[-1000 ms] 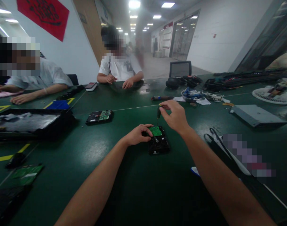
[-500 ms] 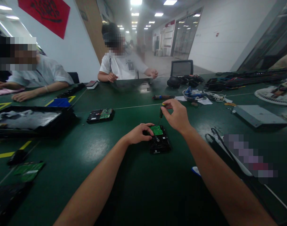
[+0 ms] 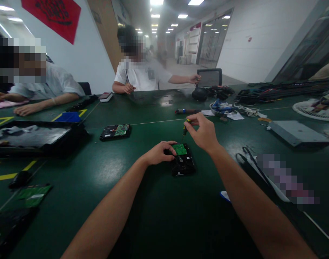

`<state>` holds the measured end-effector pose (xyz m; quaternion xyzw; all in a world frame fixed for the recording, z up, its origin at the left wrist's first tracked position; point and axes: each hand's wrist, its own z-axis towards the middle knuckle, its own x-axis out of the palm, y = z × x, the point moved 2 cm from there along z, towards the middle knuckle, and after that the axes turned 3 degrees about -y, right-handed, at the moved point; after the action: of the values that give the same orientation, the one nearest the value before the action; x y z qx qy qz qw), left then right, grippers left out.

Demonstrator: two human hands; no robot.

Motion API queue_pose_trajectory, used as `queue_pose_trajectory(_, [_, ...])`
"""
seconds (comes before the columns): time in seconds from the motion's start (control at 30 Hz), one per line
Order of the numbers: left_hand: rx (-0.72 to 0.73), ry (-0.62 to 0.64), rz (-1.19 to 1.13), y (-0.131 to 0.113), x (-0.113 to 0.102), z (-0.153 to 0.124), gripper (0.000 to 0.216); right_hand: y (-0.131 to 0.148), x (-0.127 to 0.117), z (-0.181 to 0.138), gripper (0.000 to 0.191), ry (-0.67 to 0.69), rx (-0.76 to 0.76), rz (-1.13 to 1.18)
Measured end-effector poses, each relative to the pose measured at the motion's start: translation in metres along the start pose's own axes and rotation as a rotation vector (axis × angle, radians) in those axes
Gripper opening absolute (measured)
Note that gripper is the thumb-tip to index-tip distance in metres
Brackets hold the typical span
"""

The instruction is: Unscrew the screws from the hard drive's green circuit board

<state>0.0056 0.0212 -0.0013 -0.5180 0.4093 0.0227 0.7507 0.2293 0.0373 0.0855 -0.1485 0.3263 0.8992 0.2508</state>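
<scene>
A black hard drive (image 3: 184,166) with a green circuit board (image 3: 180,149) lies flat on the green table in front of me. My left hand (image 3: 162,153) grips its left side, thumb and fingers curled over the edge and onto the board. Above the far end of the drive, my right hand (image 3: 202,131) pinches a small yellow-and-black screwdriver (image 3: 185,128). The screwdriver stands nearly upright with its thin shaft pointing down at the board's far edge; whether the tip touches a screw is too small to tell.
Another hard drive (image 3: 115,132) lies to the left, beyond a black tray (image 3: 32,138). A loose circuit board (image 3: 35,196) is at near left. At right are a grey metal box (image 3: 299,131) and a lanyard (image 3: 267,178). Two people sit across the table (image 3: 143,216).
The screwdriver's handle has turned slightly in my right hand, showing more yellow. My left hand stays put. Across the table, one person's arm has stretched out toward the black items by the chair.
</scene>
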Motion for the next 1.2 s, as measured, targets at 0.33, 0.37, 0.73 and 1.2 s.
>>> queue_pose_trajectory(0.33, [0.002, 0.001, 0.006, -0.0018, -0.0006, 0.0004, 0.020, -0.0006, -0.0006, 0.0005, 0.013, -0.003, -0.013, -0.025])
queue_pose_trajectory(0.37, [0.001, 0.002, 0.007, -0.0015, -0.0005, 0.0005, 0.021, -0.0012, -0.0005, 0.0004, 0.013, -0.005, -0.001, -0.016])
queue_pose_trajectory(0.73, [-0.005, 0.003, 0.012, -0.0034, -0.0014, -0.0005, 0.020, 0.0014, -0.0014, 0.0008, 0.011, 0.001, -0.025, -0.036])
queue_pose_trajectory(1.2, [-0.004, -0.001, 0.006, -0.0007, 0.0000, -0.0003, 0.020, -0.0023, -0.0002, -0.0002, 0.013, -0.003, -0.001, -0.010])
